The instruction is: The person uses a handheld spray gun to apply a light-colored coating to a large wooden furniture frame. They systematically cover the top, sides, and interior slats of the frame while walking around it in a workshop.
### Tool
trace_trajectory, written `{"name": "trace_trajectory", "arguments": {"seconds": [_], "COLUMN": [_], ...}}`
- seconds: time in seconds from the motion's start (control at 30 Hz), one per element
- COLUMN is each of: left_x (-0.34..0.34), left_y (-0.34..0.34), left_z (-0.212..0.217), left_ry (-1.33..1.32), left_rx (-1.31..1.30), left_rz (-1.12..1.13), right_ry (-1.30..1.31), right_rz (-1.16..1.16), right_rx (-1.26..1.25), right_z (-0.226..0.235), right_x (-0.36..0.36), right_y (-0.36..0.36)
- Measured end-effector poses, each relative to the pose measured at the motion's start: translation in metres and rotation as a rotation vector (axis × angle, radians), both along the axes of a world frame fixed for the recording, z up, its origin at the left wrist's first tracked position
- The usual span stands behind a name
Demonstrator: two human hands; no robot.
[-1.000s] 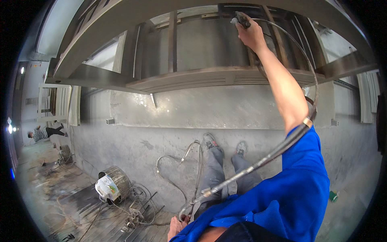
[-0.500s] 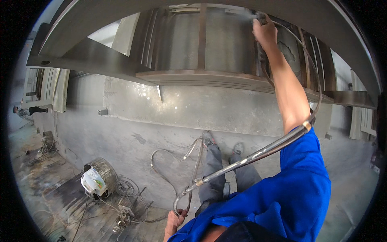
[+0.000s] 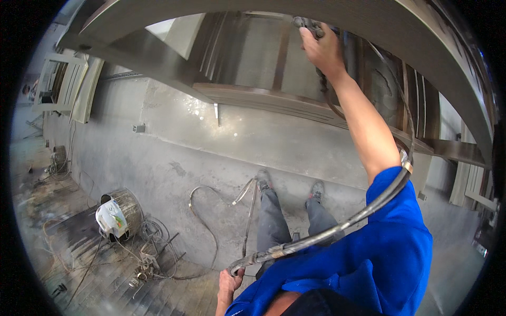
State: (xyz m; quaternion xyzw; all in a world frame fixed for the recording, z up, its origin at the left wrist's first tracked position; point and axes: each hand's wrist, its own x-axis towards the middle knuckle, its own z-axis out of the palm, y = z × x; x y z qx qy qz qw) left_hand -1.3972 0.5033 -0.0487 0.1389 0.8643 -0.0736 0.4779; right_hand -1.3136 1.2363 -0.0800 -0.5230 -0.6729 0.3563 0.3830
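My right hand (image 3: 322, 50) is closed around a spray gun (image 3: 310, 26), held up at the top of the view with my arm stretched out. In front of it stands a dark wooden cabinet frame (image 3: 253, 97) with slats and panels. A hose (image 3: 391, 66) runs from the gun side down past my right elbow. There it joins a thick taped hose bundle (image 3: 342, 227) that crosses my body. Low down, my left hand (image 3: 230, 280) grips the bent end of this bundle; its fingers are partly hidden.
A rusty drum (image 3: 128, 206) with a white plastic jug (image 3: 112, 220) stands at left, near a pump (image 3: 145, 266) and coiled hoses. A loose hose loop (image 3: 203, 197) lies by my feet. A curved dark beam (image 3: 369, 18) arches overhead; pale frames (image 3: 63, 87) stand at far left.
My right hand has moved left with the spray gun. Mist seen at the nozzle earlier no longer shows clearly. The view has turned slightly, and my feet stand farther apart.
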Motion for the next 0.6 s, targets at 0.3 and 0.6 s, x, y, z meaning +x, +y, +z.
{"name": "trace_trajectory", "arguments": {"seconds": [0.3,0.6], "left_x": [-0.091,-0.151], "left_y": [-0.014,-0.033], "left_z": [-0.003,-0.015], "left_ry": [0.011,-0.009], "left_rx": [0.025,0.154], "left_rz": [0.074,0.128], "right_ry": [-0.241,0.115], "right_rz": [-0.242,-0.087], "right_rx": [0.039,0.017], "right_z": [-0.029,-0.004], "right_x": [-0.148,-0.163], "right_y": [0.048,0.018]}}
